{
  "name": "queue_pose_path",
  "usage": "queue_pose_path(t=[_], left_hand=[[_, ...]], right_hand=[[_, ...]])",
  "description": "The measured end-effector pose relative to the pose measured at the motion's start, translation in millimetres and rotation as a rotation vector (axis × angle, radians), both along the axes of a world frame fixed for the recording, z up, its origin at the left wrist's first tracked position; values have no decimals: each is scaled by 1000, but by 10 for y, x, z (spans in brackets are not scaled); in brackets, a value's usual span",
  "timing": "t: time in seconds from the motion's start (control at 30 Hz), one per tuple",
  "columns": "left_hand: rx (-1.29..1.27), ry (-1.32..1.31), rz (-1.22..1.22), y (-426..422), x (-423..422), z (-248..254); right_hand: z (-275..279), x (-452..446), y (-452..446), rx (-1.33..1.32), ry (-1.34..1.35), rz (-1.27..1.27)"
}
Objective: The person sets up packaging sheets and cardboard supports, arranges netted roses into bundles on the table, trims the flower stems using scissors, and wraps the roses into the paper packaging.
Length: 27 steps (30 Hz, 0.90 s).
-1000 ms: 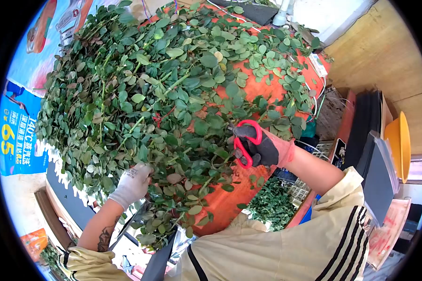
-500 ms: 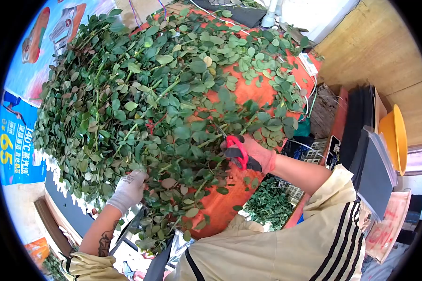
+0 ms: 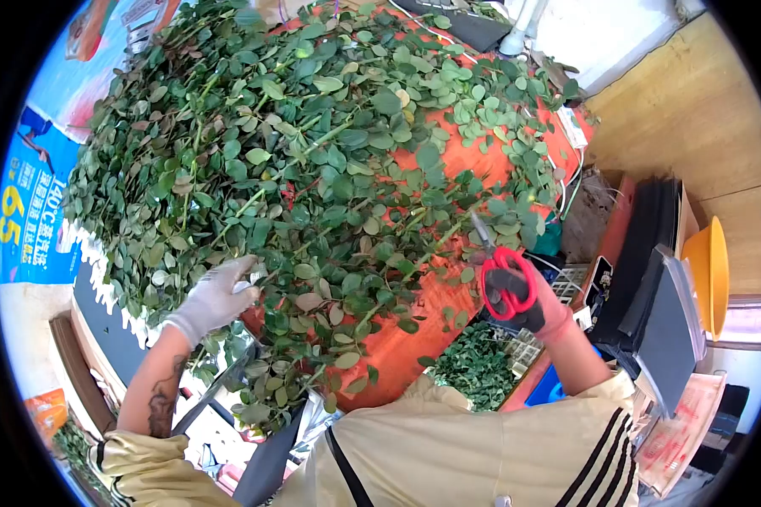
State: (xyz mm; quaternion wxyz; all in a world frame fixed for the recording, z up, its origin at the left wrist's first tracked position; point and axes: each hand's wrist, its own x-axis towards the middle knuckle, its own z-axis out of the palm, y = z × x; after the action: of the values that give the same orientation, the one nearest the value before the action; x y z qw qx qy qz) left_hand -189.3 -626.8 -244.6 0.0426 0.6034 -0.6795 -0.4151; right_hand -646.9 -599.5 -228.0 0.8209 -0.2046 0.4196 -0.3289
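Note:
A large heap of leafy green branches (image 3: 254, 160) spreads over an orange-red surface (image 3: 414, 338). In a white glove, my left hand (image 3: 216, 297) is at the heap's near left edge, thumb and fingers apart beside the leaves; I see no stem held between them. My right hand (image 3: 545, 306), in a pink glove with dark finger parts, grips a pair of red-handled scissors (image 3: 506, 254). The blades point up and left, near the right-hand tips of the leafy stems. Leaves hide most of the lower stems.
Below the right arm, cut greenery (image 3: 475, 363) lies beside a pale plastic crate (image 3: 526, 348). Dark flat boards (image 3: 672, 317) and a yellow basin (image 3: 707, 275) stand at the right. White cables (image 3: 573, 179) hang at the heap's right edge. A blue poster (image 3: 34, 211) is at the left.
My right hand has moved right and slightly down with the scissors, away from the stems. The left hand's thumb and fingers have spread apart. The whole view has shifted slightly.

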Motion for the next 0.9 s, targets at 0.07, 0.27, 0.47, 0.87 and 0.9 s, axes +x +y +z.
queue_pose_path(t=[0.07,0.27,0.47,0.87,0.9], left_hand=[[-207,-93,-117,112,-42,639],[-26,846,304,1139,-525,1747],[-449,1066,713,2320,310,1762],[-84,-832,1252,5169,1933,-984],[-109,-918,1248,5144,1978,-1013]], right_hand=[[169,204,123,-401,460,60],[867,1995,409,-1781,975,422],[1473,2894,775,-1594,20,542],[-286,3539,-430,-1830,1205,1273],[-448,3655,-431,-1829,1283,1365]])
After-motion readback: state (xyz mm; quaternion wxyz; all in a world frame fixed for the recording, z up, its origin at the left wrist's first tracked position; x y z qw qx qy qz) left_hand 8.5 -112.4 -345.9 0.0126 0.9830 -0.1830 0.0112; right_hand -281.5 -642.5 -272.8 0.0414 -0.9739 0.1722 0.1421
